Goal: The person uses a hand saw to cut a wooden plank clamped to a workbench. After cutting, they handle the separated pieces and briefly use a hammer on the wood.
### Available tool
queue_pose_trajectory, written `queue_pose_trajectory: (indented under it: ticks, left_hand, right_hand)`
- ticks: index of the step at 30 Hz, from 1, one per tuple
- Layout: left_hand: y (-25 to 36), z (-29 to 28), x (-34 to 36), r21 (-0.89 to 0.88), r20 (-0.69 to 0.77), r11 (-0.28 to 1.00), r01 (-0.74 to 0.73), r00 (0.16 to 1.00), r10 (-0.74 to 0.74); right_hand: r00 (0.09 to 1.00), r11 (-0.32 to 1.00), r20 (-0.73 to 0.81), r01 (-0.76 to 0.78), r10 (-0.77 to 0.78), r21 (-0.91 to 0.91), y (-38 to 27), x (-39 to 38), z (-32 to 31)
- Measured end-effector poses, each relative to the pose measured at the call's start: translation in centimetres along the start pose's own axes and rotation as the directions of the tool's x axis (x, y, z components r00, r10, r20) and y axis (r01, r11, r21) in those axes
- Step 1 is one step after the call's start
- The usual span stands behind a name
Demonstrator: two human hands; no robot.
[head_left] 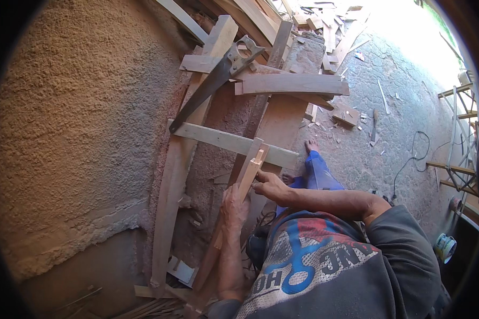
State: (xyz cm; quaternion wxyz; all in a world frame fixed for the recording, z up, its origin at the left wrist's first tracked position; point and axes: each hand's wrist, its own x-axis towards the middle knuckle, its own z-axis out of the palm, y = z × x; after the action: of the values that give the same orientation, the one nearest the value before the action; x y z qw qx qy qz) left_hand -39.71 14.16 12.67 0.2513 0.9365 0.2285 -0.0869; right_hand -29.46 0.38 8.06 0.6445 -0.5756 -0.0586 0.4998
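My left hand [233, 206] is wrapped round a narrow light wooden bar [246, 181]. The bar lies slanted, its far end cut into a stepped tongue like a tenon. Close against the bar's right side, just below that cut end, is my right hand [271, 187]. Its finger and thumb are apart, at or almost touching the wood; the other fingers are partly hidden. Just beyond the bar's tip a pale flat slat [234, 142] lies across the longer boards. A handsaw [210, 85] rests farther off, its blade slanting down to the left and its handle up.
A long plank [167, 212] runs along the rough wall [90, 122] at left. Short boards [290, 84] lie crosswise ahead. On the floor to the right are a wood block [345, 115], scraps and a black cable [418, 151]. A metal frame [457, 127] stands at far right above a bucket [445, 248].
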Motion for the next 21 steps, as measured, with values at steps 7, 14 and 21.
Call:
queue_pose_trajectory:
  ticks: [7, 14, 21]
  left_hand:
    - [0.8, -0.9, 0.0, 0.034, 0.017, 0.999, -0.004, 1.000, 0.003]
    - [0.8, -1.2, 0.1, 0.019, 0.033, 1.000, -0.014, 0.999, 0.014]
    - [0.0, -0.7, -0.2, 0.032, 0.019, 0.999, -0.035, 0.999, 0.034]
  right_hand:
    - [0.999, 0.991, 0.025, 0.041, -0.038, -0.126, 0.5, 0.3, -0.1]
    - [0.985, 0.964, 0.044, 0.170, -0.165, -0.203, 1.4, 0.6, -0.6]
    - [0.987, 0.983, 0.129, 0.116, -0.098, -0.141, 1.8, 1.0, -1.3]
